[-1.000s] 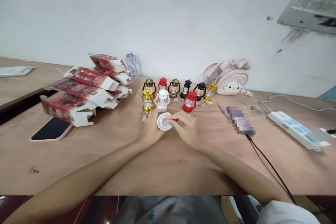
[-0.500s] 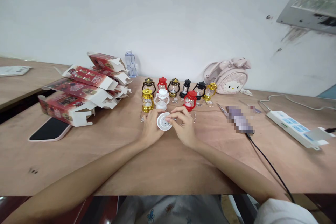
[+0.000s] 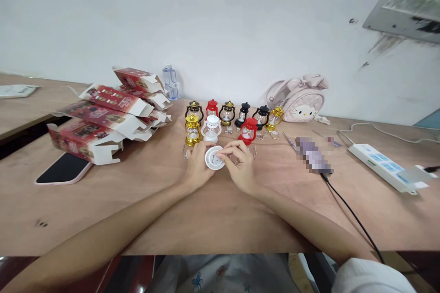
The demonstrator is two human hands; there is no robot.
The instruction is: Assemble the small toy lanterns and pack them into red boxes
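Note:
Between my hands is a white lantern [image 3: 210,160], tipped so that its round underside faces me; the rest of it is hidden. My left hand [image 3: 196,167] is closed around it from the left. The thumb and fingertips of my right hand [image 3: 243,167] pinch at the right part of the underside, and whether a small piece sits between them cannot be made out. Just beyond stand a gold lantern [image 3: 193,131], another white lantern [image 3: 211,130] and a red lantern [image 3: 248,131]. Behind these is a row of several more, including a black lantern [image 3: 261,118].
Red and white cartons [image 3: 106,119] lie piled at left, over a phone [image 3: 63,169]. A water bottle [image 3: 169,82] and a pink bag [image 3: 304,105] stand by the wall. At right are a blurred-out device [image 3: 312,154] with a black cable and a power strip [image 3: 381,165]. Small metal pieces lie around the lanterns.
The right thumb has shifted very slightly on the white underside. Otherwise both hands keep the same hold, and the view has moved only a little.

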